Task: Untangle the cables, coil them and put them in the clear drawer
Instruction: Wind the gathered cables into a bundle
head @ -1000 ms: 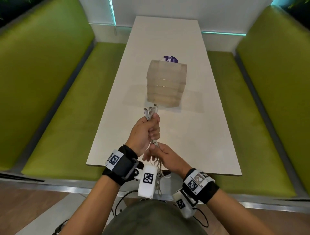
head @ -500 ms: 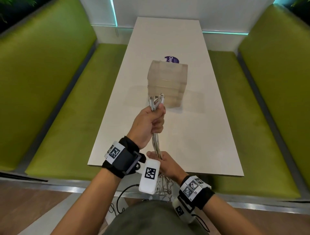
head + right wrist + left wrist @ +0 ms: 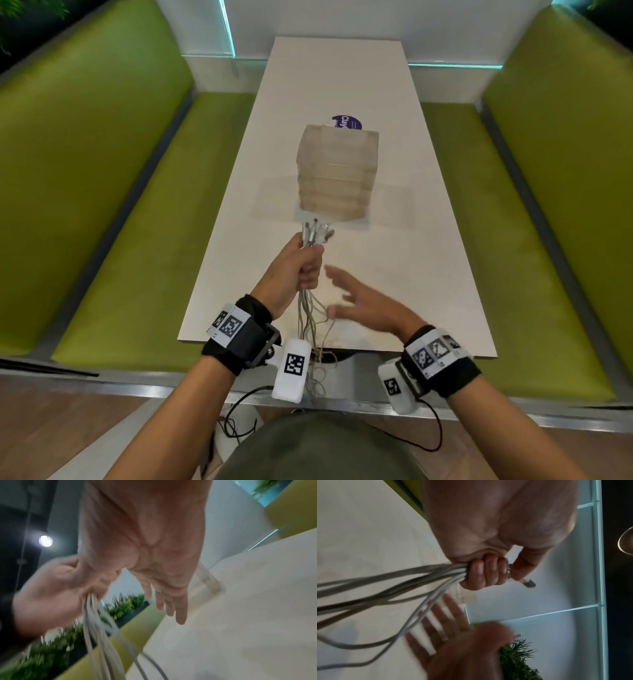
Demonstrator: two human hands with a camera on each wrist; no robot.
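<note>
My left hand (image 3: 306, 265) grips a bundle of white and grey cables (image 3: 310, 318) in a fist above the table's near end. Their plug ends (image 3: 317, 233) stick out above the fist, just in front of the clear drawer unit (image 3: 337, 174). The strands hang down past the table edge toward the floor. In the left wrist view the fingers (image 3: 485, 573) curl tightly round the cables (image 3: 390, 586). My right hand (image 3: 356, 298) hovers to the right of the strands with fingers spread, holding nothing; its straight fingers (image 3: 169, 601) show in the right wrist view.
The long white table (image 3: 394, 240) runs away from me between two green benches (image 3: 102, 222). A purple round sticker (image 3: 347, 122) lies behind the drawer unit. A black wire (image 3: 239, 411) hangs from my wrist gear below the table edge.
My left hand has lifted the bundle forward toward the drawer unit. The right hand has let go of the strands and swung out to the right, fingers spread.
</note>
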